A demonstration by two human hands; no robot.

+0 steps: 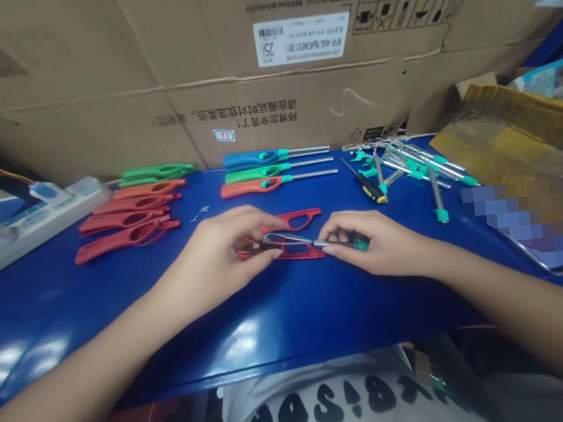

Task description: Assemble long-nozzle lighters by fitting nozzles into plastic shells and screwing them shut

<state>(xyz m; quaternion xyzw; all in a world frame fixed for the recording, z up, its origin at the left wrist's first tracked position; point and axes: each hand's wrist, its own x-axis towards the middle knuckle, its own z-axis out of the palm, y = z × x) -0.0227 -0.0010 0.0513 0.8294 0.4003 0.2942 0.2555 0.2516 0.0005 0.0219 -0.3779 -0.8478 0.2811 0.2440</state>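
Between finger and thumb, my left hand [232, 246] pinches the end of a bundle of thin wires [289, 237] with a small dark piece at its tip. The wires run right into a metal lighter tube [321, 242] with a teal collar [361, 245]; my right hand [378, 240] has its fingers closed around that tube. Just below and behind them, two red lighter shell halves [307, 218] lie on the blue table [322, 314]. My left fingers overlap the shells' left ends, so whether they touch them I cannot tell.
Several red and green shells [126, 219] lie at the left near a white power strip [26, 224]. Three lighters [259, 186] rest at the back. To the right are a yellow-black screwdriver [370, 188], piled metal tubes [414, 160] and a yellow bag [520, 139]. A cardboard box [96, 76] stands behind.
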